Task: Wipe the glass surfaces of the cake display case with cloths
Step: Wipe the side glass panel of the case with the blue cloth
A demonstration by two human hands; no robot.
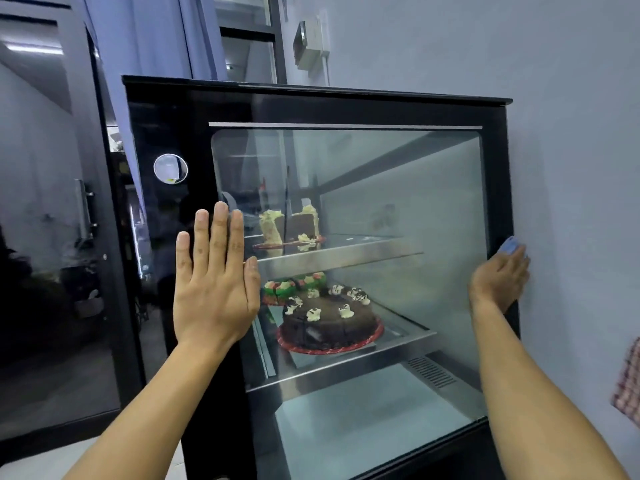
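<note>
A black-framed cake display case (166,109) with a large glass pane (398,188) fills the middle of the head view. My left hand (216,282) lies flat with straight fingers against the pane's left border. My right hand (498,278) presses a blue cloth (508,244) against the case's right frame, next to the wall; most of the cloth is hidden under the hand. Whether the fingers curl round the cloth is hidden.
Inside, a cut cake (289,226) sits on the upper shelf and a chocolate cake (329,320) on the lower one. A white wall (571,133) stands close on the right, with a checked cloth (628,382) hanging there. A dark glass door (52,220) is at left.
</note>
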